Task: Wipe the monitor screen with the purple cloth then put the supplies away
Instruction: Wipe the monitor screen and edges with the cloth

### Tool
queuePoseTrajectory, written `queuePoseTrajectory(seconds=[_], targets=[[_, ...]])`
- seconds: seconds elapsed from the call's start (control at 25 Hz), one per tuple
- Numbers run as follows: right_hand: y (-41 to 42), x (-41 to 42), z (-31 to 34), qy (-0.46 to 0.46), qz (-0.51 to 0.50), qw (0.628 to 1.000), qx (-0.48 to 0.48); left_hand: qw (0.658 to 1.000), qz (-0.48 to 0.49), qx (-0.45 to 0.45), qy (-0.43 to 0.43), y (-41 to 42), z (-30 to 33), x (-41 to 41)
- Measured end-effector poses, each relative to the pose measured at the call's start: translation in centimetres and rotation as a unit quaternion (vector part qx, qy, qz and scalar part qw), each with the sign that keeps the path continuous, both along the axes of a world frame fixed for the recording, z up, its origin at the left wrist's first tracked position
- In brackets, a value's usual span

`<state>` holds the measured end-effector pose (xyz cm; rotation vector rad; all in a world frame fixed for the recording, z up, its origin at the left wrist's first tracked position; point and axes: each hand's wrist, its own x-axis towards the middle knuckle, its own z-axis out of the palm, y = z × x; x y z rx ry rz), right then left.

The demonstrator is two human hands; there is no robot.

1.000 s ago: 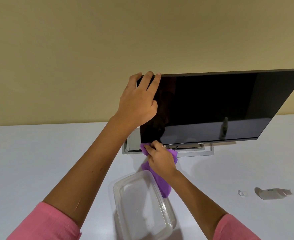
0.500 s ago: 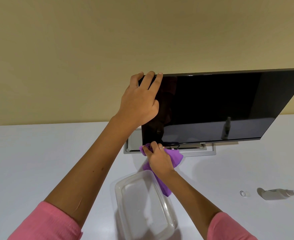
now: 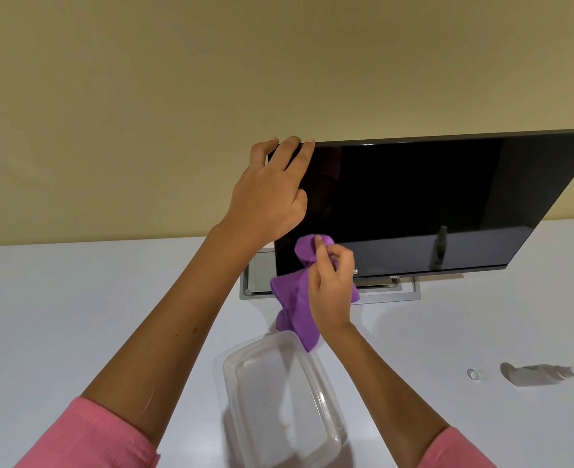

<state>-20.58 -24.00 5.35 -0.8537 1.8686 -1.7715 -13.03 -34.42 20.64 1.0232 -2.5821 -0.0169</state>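
A black monitor stands on a grey rectangular base on the white table, its dark screen tilted toward me. My left hand grips the screen's top left corner, fingers curled over the upper edge. My right hand pinches the purple cloth and holds its bunched top against the lower left part of the screen. The rest of the cloth hangs down over the base toward a clear plastic container.
The clear container lies in front of the monitor, near me. A small spray bottle lies on its side at the right of the table, with its clear cap just left of it. A beige wall rises behind.
My right hand has lifted the cloth from the monitor's bottom edge up onto the lower left of the screen. My left hand stays on the top corner.
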Motion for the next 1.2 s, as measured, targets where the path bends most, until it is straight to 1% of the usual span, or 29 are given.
queuePoseTrajectory(seconds=[0.08, 0.16, 0.24, 0.36, 0.4, 0.52, 0.56, 0.64, 0.76, 0.8, 0.88, 0.92, 1.0, 1.04, 1.12, 1.2], targets=[[-0.8, 0.0, 1.5, 0.016, -0.020, 1.000, -0.001, 1.000, -0.005, 0.011, 0.007, 0.0, 0.1, 0.1], [-1.6, 0.0, 2.4, 0.049, -0.011, 0.999, 0.019, 1.000, -0.004, 0.021, 0.012, 0.0, 0.2, 0.1], [-2.3, -0.2, 2.4, 0.097, 0.033, 0.993, 0.061, 0.999, -0.001, 0.034, 0.015, 0.0, 0.4, 0.0], [-2.7, -0.1, 0.9, 0.150, 0.121, 0.974, 0.122, 0.999, 0.006, 0.040, 0.010, 0.0, 0.5, 0.0], [-2.4, 0.1, -0.1, 0.173, 0.156, 0.962, 0.143, 0.999, 0.009, 0.038, 0.009, 0.0, 0.5, 0.0], [-0.7, 0.3, -3.4, 0.307, 0.226, 0.901, 0.206, 0.999, 0.010, 0.035, 0.009, 0.0, 0.4, 0.0], [0.0, 0.3, -4.4, 0.316, 0.229, 0.893, 0.223, 0.999, 0.009, 0.033, 0.010, 0.0, 0.3, 0.0], [1.1, 0.5, -5.7, 0.300, 0.219, 0.891, 0.260, 1.000, 0.007, 0.027, 0.011, 0.0, 0.2, 0.0], [1.8, 0.5, -6.4, 0.348, 0.195, 0.865, 0.305, 1.000, 0.008, 0.020, 0.010, 0.0, 0.1, 0.0], [1.8, 0.1, -6.3, 0.357, 0.177, 0.862, 0.313, 1.000, 0.008, 0.019, 0.010, 0.1, 0.0, 0.0], [2.0, -1.3, -5.9, 0.348, 0.135, 0.871, 0.321, 1.000, 0.009, 0.019, 0.011, 0.1, 0.0, -0.1], [2.3, -2.2, -5.8, 0.312, 0.106, 0.890, 0.316, 1.000, 0.009, 0.019, 0.012, 0.1, 0.0, -0.1], [2.8, -4.1, -5.5, 0.201, 0.030, 0.935, 0.291, 1.000, 0.011, 0.019, 0.013, 0.1, 0.0, -0.1], [3.0, -4.7, -5.4, 0.156, -0.002, 0.945, 0.286, 1.000, 0.011, 0.020, 0.013, 0.1, -0.1, -0.1], [3.1, -5.0, -5.2, 0.124, -0.026, 0.947, 0.296, 1.000, 0.011, 0.021, 0.014, 0.1, -0.1, 0.0], [2.8, -4.2, -5.1, 0.118, -0.006, 0.945, 0.305, 1.000, 0.010, 0.022, 0.016, 0.2, -0.2, -0.1]])
